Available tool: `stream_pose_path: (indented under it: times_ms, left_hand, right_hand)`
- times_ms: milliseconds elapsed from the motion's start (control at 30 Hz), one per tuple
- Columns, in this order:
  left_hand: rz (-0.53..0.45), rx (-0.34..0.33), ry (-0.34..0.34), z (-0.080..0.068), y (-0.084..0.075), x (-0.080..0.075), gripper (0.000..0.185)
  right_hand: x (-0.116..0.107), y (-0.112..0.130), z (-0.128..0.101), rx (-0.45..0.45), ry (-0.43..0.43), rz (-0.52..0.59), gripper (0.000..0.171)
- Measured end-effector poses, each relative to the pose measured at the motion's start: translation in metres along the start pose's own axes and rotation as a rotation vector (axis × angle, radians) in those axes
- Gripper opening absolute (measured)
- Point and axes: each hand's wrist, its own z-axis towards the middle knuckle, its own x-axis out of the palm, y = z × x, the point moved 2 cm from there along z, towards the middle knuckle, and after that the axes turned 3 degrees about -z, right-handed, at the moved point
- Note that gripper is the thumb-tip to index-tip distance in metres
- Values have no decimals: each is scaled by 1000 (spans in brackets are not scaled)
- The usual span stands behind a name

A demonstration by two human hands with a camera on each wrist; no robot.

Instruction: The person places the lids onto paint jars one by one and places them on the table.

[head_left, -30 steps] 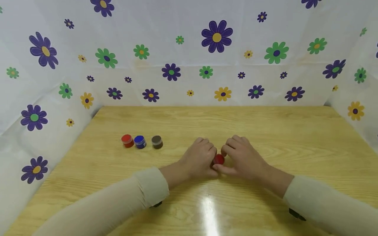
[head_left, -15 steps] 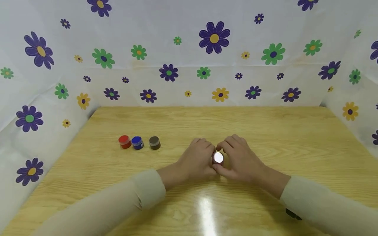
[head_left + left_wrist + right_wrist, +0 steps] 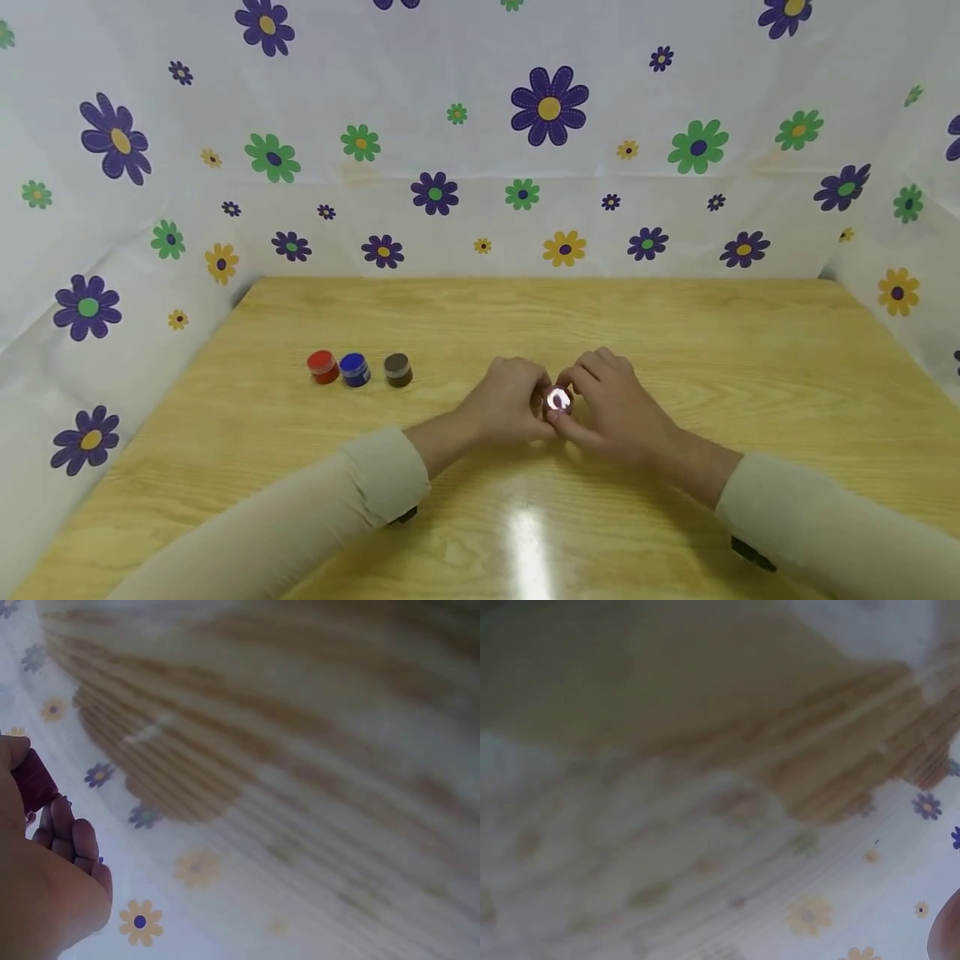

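A small dark red jar (image 3: 557, 401) sits at the middle of the wooden table (image 3: 675, 333), its top a bright glare. My left hand (image 3: 531, 398) grips it from the left and my right hand (image 3: 581, 402) pinches it from the right, fingers curled round it. The left wrist view shows the dark red jar (image 3: 34, 780) against that hand's fingers (image 3: 71, 836) at the left edge. The right wrist view is blurred, with only a sliver of the right hand (image 3: 946, 934) in the bottom right corner.
Three small jars stand in a row at the left: red (image 3: 323, 366), blue (image 3: 354, 369) and brown (image 3: 397, 369). Flowered white sheets (image 3: 480, 150) wall in the table at the back and on both sides.
The jar's top, plain red a second ago, now shows as a bright glare. Both hands have drawn slightly closer round it and stay in place.
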Motion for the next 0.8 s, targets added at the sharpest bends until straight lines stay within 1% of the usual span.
stream_pose_path:
  times_ms: [67, 167, 267, 333, 533, 700, 800]
  left_hand:
    - [42, 36, -1, -1, 2, 1, 29]
    - [89, 84, -23, -1, 3, 3, 31]
    - [111, 122, -46, -1, 3, 3, 30]
    - [131, 143, -51, 0, 3, 3, 31]
    - [174, 174, -45, 1, 1, 3, 31]
    - [207, 188, -74, 1, 2, 2, 32]
    - [217, 202, -89, 0, 3, 0, 34]
  right_hand:
    - [1, 1, -1, -14, 2, -21, 22]
    - [2, 2, -1, -20, -8, -59, 21]
    - [0, 2, -1, -12, -17, -91, 23]
    - [0, 2, -2, -6, -16, -114, 24]
    - [-1, 1, -2, -5, -12, -146, 27]
    - [-1, 1, -1, -34, -49, -142, 23]
    - [-1, 3, 1, -51, -56, -134, 23]
